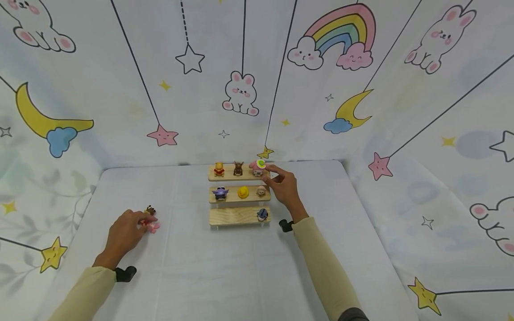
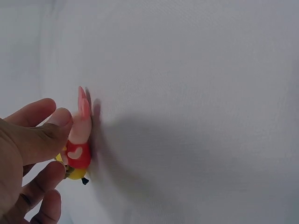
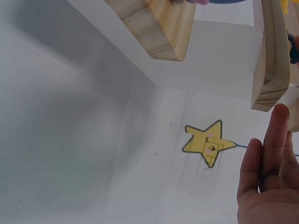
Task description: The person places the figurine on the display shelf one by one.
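Note:
At the right end of the top wooden shelf (image 1: pixel 226 178), a pink figurine (image 1: pixel 258 170) carries a round green-and-yellow piece on its head. My right hand (image 1: pixel 283 185) pinches it from the right with thumb and index finger. In the right wrist view the other fingers (image 3: pixel 271 156) are nearly straight beside a shelf end, and the figurine is out of sight. My left hand (image 1: pixel 126 232) is over a pink piglet figurine in red (image 2: pixel 78 154) lying on the table at the left. Thumb and index fingertips come right at its head. A yellow figurine (image 2: pixel 77 174) lies against it, partly hidden.
The top shelf also bears a bear figurine in red (image 1: pixel 218 169) and a brown figurine (image 1: pixel 238 168). On the middle shelf (image 1: pixel 230 199) stand a purple, a yellow and a beige figurine. The bottom shelf (image 1: pixel 233 216) has a blue-grey figurine (image 1: pixel 263 214) at its right end.

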`<state>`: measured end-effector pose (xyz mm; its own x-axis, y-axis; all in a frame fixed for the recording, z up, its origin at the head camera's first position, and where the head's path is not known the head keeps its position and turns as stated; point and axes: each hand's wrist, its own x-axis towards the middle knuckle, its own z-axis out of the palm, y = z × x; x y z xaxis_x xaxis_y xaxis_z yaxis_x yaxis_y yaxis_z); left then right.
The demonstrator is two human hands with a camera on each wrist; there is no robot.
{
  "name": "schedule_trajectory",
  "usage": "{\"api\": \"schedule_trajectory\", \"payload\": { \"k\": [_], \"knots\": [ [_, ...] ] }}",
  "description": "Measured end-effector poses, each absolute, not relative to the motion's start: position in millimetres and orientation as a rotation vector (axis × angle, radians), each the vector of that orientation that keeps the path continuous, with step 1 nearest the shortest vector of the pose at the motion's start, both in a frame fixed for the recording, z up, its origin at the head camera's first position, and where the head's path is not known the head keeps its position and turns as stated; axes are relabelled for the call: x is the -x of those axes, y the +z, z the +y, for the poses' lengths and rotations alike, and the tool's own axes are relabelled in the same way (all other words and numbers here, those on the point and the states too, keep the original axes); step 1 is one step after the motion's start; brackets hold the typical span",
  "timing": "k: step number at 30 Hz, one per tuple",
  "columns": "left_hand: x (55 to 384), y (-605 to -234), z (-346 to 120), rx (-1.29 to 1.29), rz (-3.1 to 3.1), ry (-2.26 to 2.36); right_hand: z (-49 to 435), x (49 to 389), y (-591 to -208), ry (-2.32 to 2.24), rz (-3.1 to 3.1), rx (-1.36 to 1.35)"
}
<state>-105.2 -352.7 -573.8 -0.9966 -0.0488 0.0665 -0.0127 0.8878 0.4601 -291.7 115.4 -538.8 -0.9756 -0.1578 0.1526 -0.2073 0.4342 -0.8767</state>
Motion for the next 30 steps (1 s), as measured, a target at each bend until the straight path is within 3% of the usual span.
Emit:
{"api": "schedule_trajectory", "payload": {
  "k": [30],
  "knots": [
    [101.8, -578.1, -351.8, -0.034, -3.019, -0.693, 115.8, 291.0, -538.4, 1.634, -2.615, -0.332]
  ]
}}
